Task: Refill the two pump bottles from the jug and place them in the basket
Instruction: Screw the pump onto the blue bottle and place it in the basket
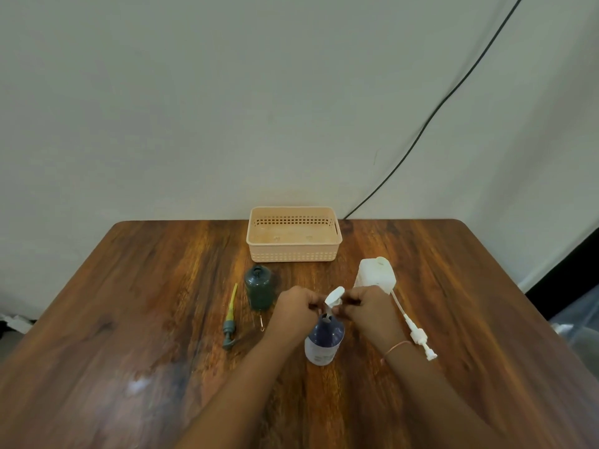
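Near the middle of the bench [129, 286] stands a blue bottle [324, 338] with a white label, upright, its neck pointing up. Both hands meet just above that neck. The left hand [296, 307] and the right hand [368, 307] pinch a small white funnel-like piece [334, 296] between their fingertips, and it tips up and to the right. Whether it touches the bottle's mouth is hard to tell.

Just to the left, past the left hand, a dark green bottle [258, 288] stands upright with its top open. Its grey pump with a yellow tube [230, 314] lies flat on the wood farther left, long way running toward and away from the person, pump head at the near end. To the right, a white pump with a long tube [413, 328] lies flat too, slanting from the white jug [376, 275] down toward the near right.

Behind all these, at the far edge by the wall, sits the peach basket [293, 251], its long side going left to right. Wide bare wood lies on the left and right sides and near the front edge. A black cable [431, 118] hangs on the wall.
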